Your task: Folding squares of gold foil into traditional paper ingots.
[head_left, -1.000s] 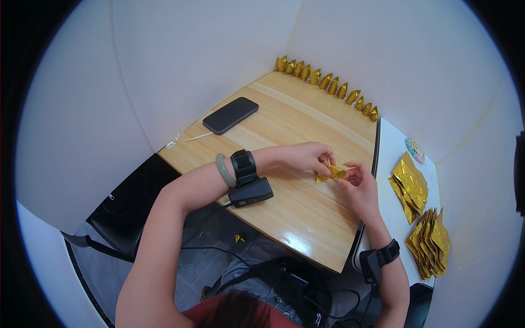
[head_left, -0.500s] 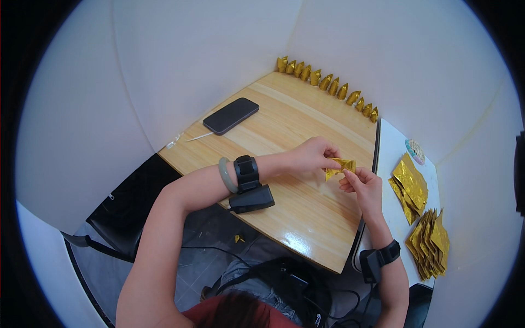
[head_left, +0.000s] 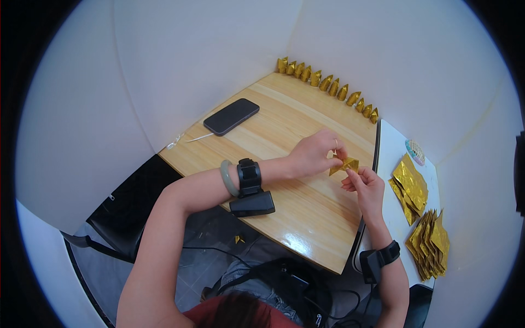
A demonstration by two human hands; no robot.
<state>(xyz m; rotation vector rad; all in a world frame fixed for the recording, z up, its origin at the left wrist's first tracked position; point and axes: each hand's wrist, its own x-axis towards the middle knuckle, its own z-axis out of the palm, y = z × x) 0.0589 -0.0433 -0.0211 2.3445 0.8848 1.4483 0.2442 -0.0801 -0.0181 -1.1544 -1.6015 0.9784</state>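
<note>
A small piece of folded gold foil paper (head_left: 350,163) is held up over the right part of the wooden table. My left hand (head_left: 317,153) pinches its left side between thumb and fingers. From the right, my right hand (head_left: 365,185) grips its lower edge between thumb and forefinger, the other fingers curled beneath. Part of the foil is hidden behind my fingers. Both wrists carry black strapped devices, and a pale green bangle (head_left: 229,177) circles my left forearm.
Several folded gold pieces (head_left: 334,87) stand in a row along the table's (head_left: 273,205) back edge. A dark phone (head_left: 231,117) with a white cable lies at left. On the white surface at right are flat gold sheets (head_left: 411,183), a gold stack (head_left: 429,245) and a patterned oval item (head_left: 415,151).
My left hand has turned and lifted slightly, its fingers now more bent over the foil. The foil has shifted a little to the right. My right hand has barely moved.
</note>
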